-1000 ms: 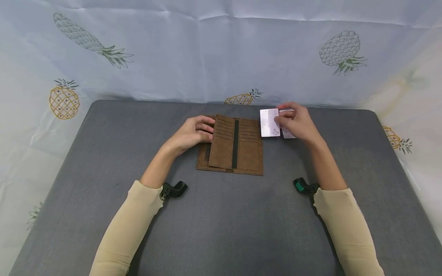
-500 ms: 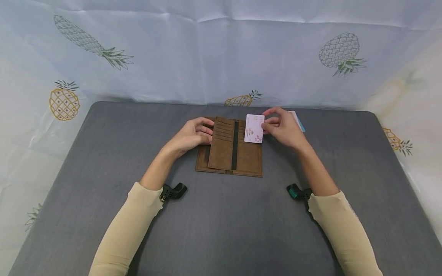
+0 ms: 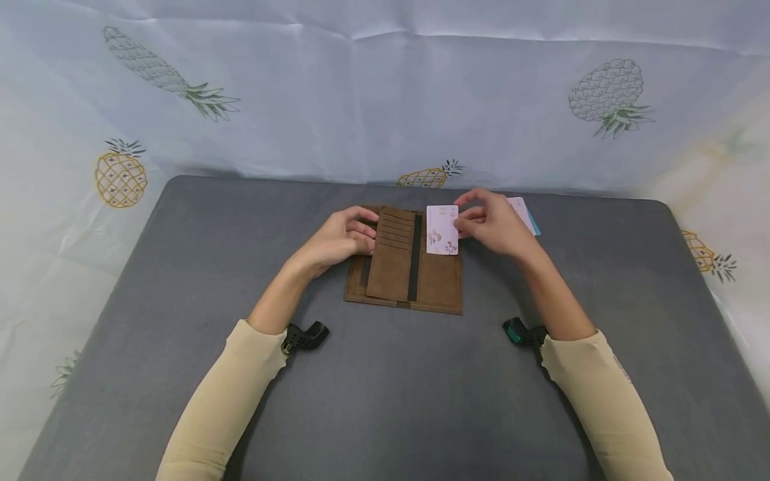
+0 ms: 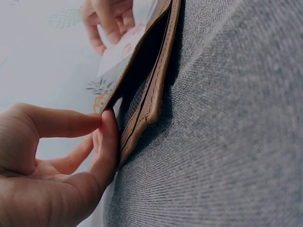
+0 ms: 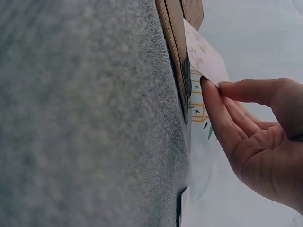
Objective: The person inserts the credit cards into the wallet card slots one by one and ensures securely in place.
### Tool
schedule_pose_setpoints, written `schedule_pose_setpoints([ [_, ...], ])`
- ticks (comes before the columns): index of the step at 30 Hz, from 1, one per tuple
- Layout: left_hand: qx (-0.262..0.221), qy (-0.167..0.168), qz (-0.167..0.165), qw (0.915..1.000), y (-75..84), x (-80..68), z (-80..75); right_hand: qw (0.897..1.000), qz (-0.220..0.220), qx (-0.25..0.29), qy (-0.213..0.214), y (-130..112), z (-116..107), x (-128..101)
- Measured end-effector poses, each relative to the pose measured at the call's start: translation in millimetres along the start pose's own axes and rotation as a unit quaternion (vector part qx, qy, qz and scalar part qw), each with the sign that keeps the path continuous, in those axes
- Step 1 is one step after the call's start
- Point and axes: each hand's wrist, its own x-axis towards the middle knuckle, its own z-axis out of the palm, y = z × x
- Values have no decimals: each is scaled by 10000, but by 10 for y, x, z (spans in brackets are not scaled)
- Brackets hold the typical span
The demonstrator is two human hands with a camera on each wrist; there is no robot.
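Observation:
A brown wallet point(image 3: 403, 264) lies open on the grey table point(image 3: 385, 387), its card slots facing up. My left hand point(image 3: 339, 237) holds the wallet's left flap, fingers curled on its edge point(image 4: 111, 137). My right hand point(image 3: 490, 224) pinches a white card with a small flower print point(image 3: 442, 230) and holds it over the wallet's right panel, near the top. In the right wrist view the card point(image 5: 203, 56) tilts down toward the wallet edge point(image 5: 173, 42), held between thumb and fingertips point(image 5: 213, 94).
More cards point(image 3: 525, 214) lie on the table behind my right hand, one with a teal edge. A pale cloth with pineapple prints point(image 3: 385, 93) hangs behind and around the table. Black wrist mounts point(image 3: 303, 336) sit on both forearms.
My right hand lifted the white card from the pile at the right and carried it left over the wallet's right panel. The left hand stayed on the flap.

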Motion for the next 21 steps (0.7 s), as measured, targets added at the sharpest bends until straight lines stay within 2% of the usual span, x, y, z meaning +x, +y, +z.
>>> schedule_pose_setpoints([
  [11,-57,-10,-54,10000,-10,1,6,9994,148,226,-204,18,12,-18],
  [21,-145,-15,-35,9999,-1,21,16,9982,170,86,-574,12,-14,-9],
])
